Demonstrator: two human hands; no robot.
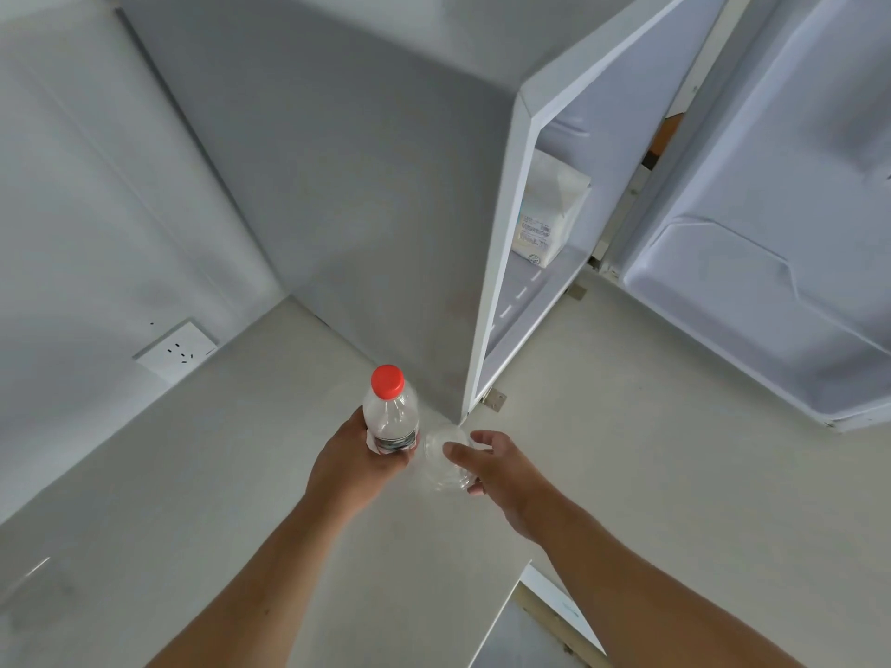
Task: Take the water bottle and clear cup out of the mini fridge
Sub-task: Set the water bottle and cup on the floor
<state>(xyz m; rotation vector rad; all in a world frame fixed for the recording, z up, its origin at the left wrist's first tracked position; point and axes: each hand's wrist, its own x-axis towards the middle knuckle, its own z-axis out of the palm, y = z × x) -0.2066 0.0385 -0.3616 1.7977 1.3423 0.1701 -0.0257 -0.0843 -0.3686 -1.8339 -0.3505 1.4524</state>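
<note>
Starting at the left, we see a wall socket (176, 351) low on the wall, just above the floor (241, 450). Next comes our left hand (357, 458), its fingers wrapped closed around the lower part of the water bottle (390, 417), which stands upright with its red cap (387, 379) on top. The bottle is held over the floor, near the front left corner of the mini fridge (366, 209) and fully outside it.

Just beside the bottle is the clear cup (446, 458), also outside the fridge and low over the floor. Our right hand (496, 467) has its fingers loosely curled about the cup's rim and side; we cannot tell whether the cup rests on the floor or hangs in the grip, nor how firm that grip is.

Further right, the fridge stands open, with a white pouch (549, 214) upright on its inner shelf, and the fridge door (771, 233) swung wide.

We judge the task nearly done: both things are out of the fridge. What seems left is to set them down and let go, and perhaps to close the door.
</note>
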